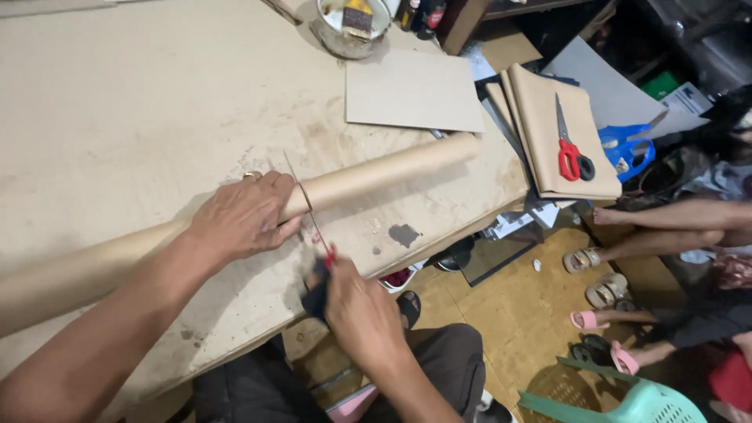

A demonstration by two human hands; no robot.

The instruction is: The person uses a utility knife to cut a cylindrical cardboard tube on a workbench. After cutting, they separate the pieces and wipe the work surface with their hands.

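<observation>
**Cardboard tube pinned under one hand, thin blade at its side**

The cardboard tube [376, 174] lies on the counter [117, 102], its long axis running from the lower left of the frame up toward the centre right, where its free end stops just short of a flat cardboard sheet [413, 90]. The left hand [244, 217] presses down on the tube near the middle of the frame, fingers curled over its top and closed around it. The right hand [362, 313] sits lower, at the counter's near edge, its fingers closed on the dark and red handle of a thin saw blade [308, 210]. The blade slants up and left from that hand and meets the tube just right of the left hand's fingers, crossing the tube's axis. The left hand is therefore the one on the tube; the right reaches it only through the blade.

At the upper right, red-handled scissors [570, 153] rest on a stack of folded brown paper [560, 125]. A round tin with a brush [352, 23] stands at the top edge. Other people's sandalled feet show on the floor at the right.
</observation>
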